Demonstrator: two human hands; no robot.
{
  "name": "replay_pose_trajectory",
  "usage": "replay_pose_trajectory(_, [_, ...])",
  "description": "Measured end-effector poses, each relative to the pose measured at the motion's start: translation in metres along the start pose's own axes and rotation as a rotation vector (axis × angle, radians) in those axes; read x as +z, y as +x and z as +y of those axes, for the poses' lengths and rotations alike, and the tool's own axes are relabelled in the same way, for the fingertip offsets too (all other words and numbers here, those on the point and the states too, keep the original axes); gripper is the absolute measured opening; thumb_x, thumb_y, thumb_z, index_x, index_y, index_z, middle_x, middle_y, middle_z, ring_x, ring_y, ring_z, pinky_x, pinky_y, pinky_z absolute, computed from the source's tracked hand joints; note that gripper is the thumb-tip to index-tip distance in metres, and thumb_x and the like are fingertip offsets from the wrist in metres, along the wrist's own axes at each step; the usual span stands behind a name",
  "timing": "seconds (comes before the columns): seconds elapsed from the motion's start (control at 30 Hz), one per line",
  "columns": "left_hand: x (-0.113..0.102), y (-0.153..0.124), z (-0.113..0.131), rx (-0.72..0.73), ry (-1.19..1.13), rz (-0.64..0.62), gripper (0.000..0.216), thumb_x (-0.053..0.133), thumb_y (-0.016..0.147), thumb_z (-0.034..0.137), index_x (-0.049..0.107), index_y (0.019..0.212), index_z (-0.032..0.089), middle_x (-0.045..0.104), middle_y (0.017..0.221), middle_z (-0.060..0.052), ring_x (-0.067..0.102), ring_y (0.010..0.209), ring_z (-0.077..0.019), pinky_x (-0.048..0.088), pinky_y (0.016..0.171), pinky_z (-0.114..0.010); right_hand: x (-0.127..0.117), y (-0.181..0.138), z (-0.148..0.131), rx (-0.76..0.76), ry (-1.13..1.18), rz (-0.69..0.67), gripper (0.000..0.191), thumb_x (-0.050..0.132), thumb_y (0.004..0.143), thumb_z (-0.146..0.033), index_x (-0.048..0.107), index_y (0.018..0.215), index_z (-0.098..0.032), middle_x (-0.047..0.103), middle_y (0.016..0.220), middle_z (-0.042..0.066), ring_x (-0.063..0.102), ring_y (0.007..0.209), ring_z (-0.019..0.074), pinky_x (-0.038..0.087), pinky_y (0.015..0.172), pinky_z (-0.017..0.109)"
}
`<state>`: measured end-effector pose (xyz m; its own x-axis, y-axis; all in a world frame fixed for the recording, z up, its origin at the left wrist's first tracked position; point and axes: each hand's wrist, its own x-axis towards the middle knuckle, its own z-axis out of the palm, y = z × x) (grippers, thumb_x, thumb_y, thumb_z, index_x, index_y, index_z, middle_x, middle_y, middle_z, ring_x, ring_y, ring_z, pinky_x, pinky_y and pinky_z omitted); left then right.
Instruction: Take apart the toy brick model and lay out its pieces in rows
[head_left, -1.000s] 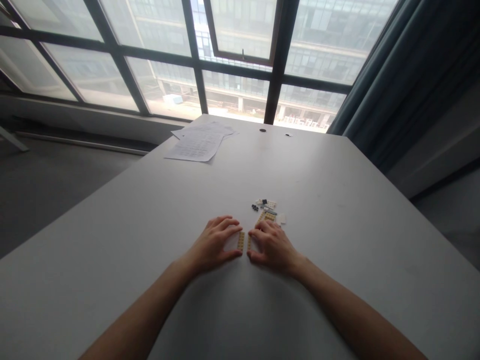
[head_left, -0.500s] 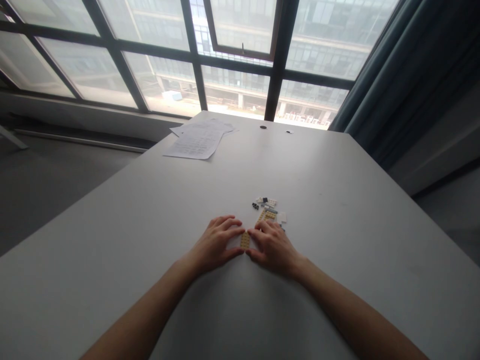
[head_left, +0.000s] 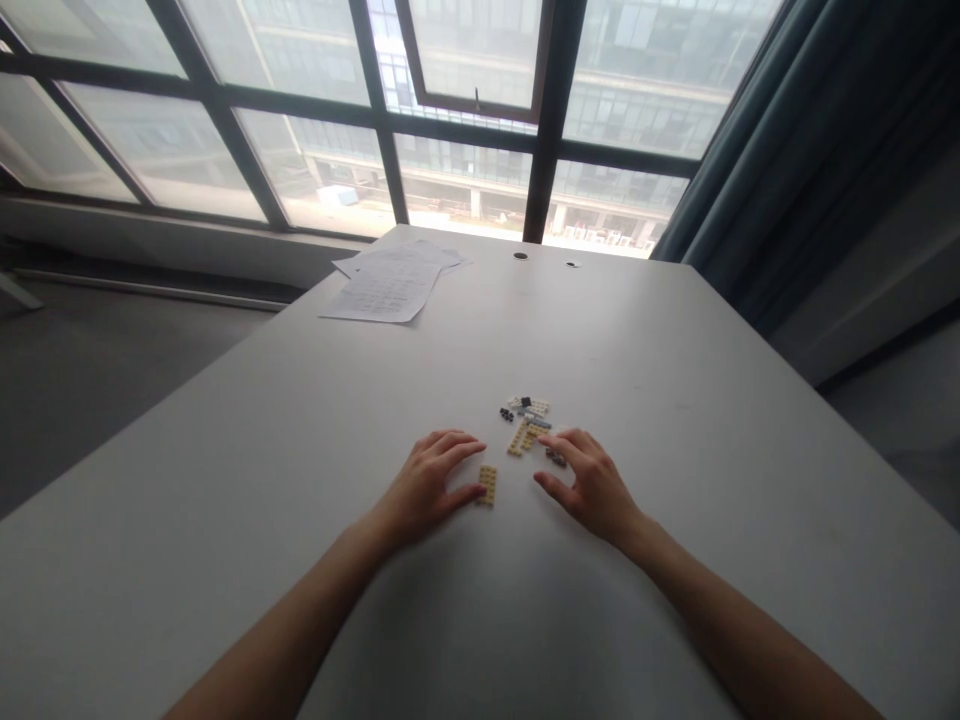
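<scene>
A tan studded building plate (head_left: 488,484) lies on the white table, with the thumb of my left hand (head_left: 441,478) at its left edge. The fingers of that hand are spread above and left of the plate. My right hand (head_left: 589,478) is open, thumb and fingers apart, at the near right side of a small pile of building pieces. In the pile are a long tan piece (head_left: 517,437), grey pieces (head_left: 537,422), white plates (head_left: 538,407) and black pieces (head_left: 507,414). Brown pieces (head_left: 555,456) show partly under my right fingers.
Printed paper sheets (head_left: 386,290) lie at the table's far left. Two round fittings, one a dark-centred hole (head_left: 520,256), are near the far edge. A large window (head_left: 465,170) stands behind the white table (head_left: 300,440), and a blue-grey curtain (head_left: 735,190) hangs at the right.
My right hand has left the tan plate and moved right to the pile, opening its fingers. The left hand stays beside the plate, its fingers now farther from the plate's top.
</scene>
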<state>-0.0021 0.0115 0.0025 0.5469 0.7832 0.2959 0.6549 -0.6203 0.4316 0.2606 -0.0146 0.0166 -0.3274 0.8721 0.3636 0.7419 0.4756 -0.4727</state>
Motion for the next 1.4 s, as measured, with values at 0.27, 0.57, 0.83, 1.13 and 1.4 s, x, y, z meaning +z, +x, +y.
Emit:
replay_pose_trajectory(0.27, [0.010,0.056,0.010,0.104,0.163,-0.103,0.031,0.051,0.090,0.024,0.061,0.116,0.036,0.060,0.117,-0.004,0.049,0.111,-0.0244,0.038,0.095,-0.043,-0.013,-0.038,0.017,0.017,-0.014,0.071,0.027,0.058,0.087,-0.028,0.060,0.113,-0.021,0.061,0.103,0.009,0.056,0.096,0.0240,0.048,0.085,0.040])
replay_pose_trajectory(0.57, [0.007,0.053,-0.012,-0.011,0.127,-0.097,0.040,0.058,0.085,0.035,0.057,0.124,0.027,0.058,0.121,-0.006,0.047,0.113,-0.0264,0.039,0.097,-0.043,-0.004,-0.040,0.021,0.015,0.018,0.116,0.021,0.057,0.087,-0.026,0.063,0.106,-0.020,0.062,0.098,0.009,0.056,0.091,0.0235,0.048,0.081,0.039])
replay_pose_trajectory(0.83, [-0.005,0.066,-0.011,0.027,0.182,-0.202,0.020,0.057,0.084,0.036,0.068,0.096,0.025,0.061,0.101,-0.006,0.052,0.098,-0.0248,0.040,0.088,-0.041,-0.003,-0.043,0.023,0.030,0.025,0.126,0.019,0.057,0.087,-0.025,0.063,0.104,-0.020,0.062,0.096,0.008,0.056,0.091,0.0229,0.048,0.081,0.038])
replay_pose_trajectory(1.13, [-0.001,0.066,-0.004,0.013,0.170,-0.188,0.034,0.069,0.075,0.043,0.062,0.102,0.023,0.063,0.100,-0.005,0.053,0.099,-0.0249,0.041,0.088,-0.039,-0.003,-0.042,0.022,0.051,0.038,0.120,0.019,0.057,0.086,-0.024,0.064,0.103,-0.020,0.063,0.097,0.008,0.057,0.092,0.0229,0.048,0.082,0.039])
replay_pose_trajectory(1.4, [0.009,0.071,0.001,-0.062,0.198,-0.137,0.043,0.072,0.071,0.048,0.061,0.104,0.023,0.062,0.100,-0.006,0.053,0.098,-0.0275,0.040,0.086,-0.041,-0.003,-0.043,0.022,0.069,0.054,0.114,0.018,0.058,0.086,-0.024,0.065,0.103,-0.021,0.063,0.097,0.008,0.056,0.093,0.0230,0.048,0.084,0.039])
